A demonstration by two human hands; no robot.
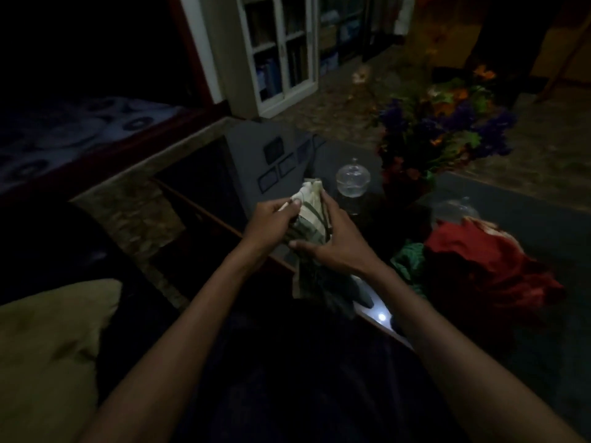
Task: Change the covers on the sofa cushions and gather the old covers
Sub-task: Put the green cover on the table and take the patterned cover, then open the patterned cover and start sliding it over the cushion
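Note:
A cream cushion cover with dark green stripes (311, 215) is bunched up in front of me, over the near edge of a glass-topped table (345, 155). My left hand (271, 222) pinches its upper left edge. My right hand (332, 241) grips the bundle from the right side, thumb across the lower part. The cover's loose end hangs down below my hands. A yellow-green cushion (48, 346) lies at the lower left beside me. On the table to the right lie a red cover (486, 251) and a green one (409, 260), crumpled together.
The room is dim. A round glass lidded jar (352, 180) and a vase of orange and purple flowers (441, 129) stand on the table behind my hands. A grey patterned cover (265, 155) lies at its far left. A white glass-door cabinet (281, 49) stands beyond.

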